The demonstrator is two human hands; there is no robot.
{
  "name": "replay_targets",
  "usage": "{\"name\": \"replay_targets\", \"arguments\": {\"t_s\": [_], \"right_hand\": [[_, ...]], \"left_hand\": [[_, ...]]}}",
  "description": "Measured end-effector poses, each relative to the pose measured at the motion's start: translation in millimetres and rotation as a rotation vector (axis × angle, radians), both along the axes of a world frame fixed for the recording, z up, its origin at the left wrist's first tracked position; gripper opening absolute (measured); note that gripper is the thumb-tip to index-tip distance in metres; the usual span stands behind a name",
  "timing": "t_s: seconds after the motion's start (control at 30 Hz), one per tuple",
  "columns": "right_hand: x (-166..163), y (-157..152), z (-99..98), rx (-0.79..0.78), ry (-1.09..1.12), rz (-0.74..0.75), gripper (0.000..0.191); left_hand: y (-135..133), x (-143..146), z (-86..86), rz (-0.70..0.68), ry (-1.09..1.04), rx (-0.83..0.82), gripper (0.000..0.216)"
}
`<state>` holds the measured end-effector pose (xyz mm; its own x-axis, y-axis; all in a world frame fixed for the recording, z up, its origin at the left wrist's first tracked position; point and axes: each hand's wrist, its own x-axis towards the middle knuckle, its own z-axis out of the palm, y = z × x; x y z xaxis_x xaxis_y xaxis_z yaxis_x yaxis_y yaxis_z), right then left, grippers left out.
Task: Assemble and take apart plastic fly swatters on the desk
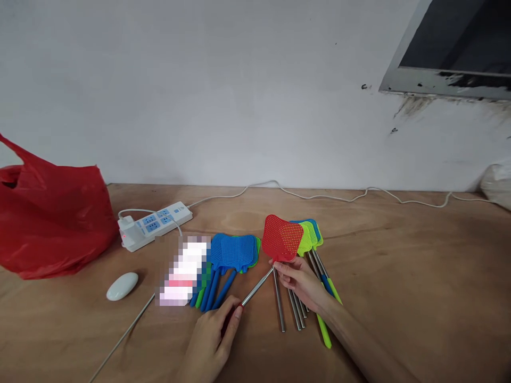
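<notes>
Left hand [213, 332] grips the handle of the red fly swatter [281, 238]; right hand [301, 282] pinches its neck.

**A:** Hands?
**B:** The left hand [213, 335] grips the handle end of the red fly swatter [282, 238]. The right hand [299, 282] pinches its neck (metal shaft slanting between them).
**A:** Surroundings?
**B:** On the wooden table [399, 276]: blue fly swatters [233, 252] to the left, green fly swatters [307, 240] just behind, power strip [154, 224] and red plastic bag [51, 223] far left.
</notes>
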<state>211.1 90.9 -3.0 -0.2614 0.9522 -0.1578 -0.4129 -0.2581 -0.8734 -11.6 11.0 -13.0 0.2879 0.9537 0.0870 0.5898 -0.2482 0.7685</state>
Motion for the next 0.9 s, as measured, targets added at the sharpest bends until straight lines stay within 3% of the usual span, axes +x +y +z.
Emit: {"name": "replay_targets", "arguments": {"t_s": [0.43,0.9], "right_hand": [[-3.7,-2.5,-2.0,-0.009,-0.009,-0.004,0.031],[-2.5,-6.4,-7.9,-0.008,-0.041,0.059,0.029]], "left_hand": [[-1.9,0.2,-1.3,0.012,0.018,0.034,0.027],[-2.9,3.7,-4.1,0.022,0.150,0.198,0.019]]}}
